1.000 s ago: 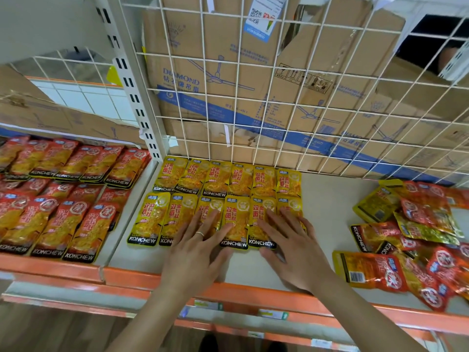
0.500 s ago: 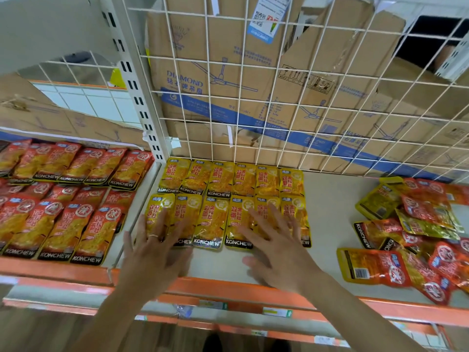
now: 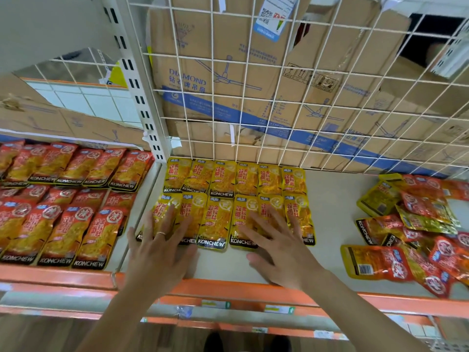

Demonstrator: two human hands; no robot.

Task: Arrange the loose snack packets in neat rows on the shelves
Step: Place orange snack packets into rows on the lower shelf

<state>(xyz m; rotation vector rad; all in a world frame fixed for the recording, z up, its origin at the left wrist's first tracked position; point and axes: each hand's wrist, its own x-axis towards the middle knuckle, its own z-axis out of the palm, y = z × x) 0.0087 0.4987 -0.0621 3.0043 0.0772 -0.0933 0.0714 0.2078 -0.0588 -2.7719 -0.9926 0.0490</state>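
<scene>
Yellow KONCHEW snack packets (image 3: 218,214) lie flat in two rows on the white shelf (image 3: 330,212), six across in each row. My left hand (image 3: 160,247), a ring on one finger, rests spread over the two leftmost front packets. My right hand (image 3: 276,242) lies flat, fingers apart, over the front packets at the right end of the row. Neither hand grips a packet. A loose heap of red and yellow packets (image 3: 418,229) lies jumbled on the right of the same shelf.
Red packets (image 3: 63,199) fill the neighbouring shelf on the left in rows. A white wire grid (image 3: 279,97) backs the shelf, with cardboard boxes (image 3: 228,72) behind it. An orange rail (image 3: 228,288) edges the shelf front. A white slotted upright (image 3: 137,85) divides the two shelves.
My left hand slid left from the middle of the front row to its left end. My right hand moved slightly right. The front row looks straighter.
</scene>
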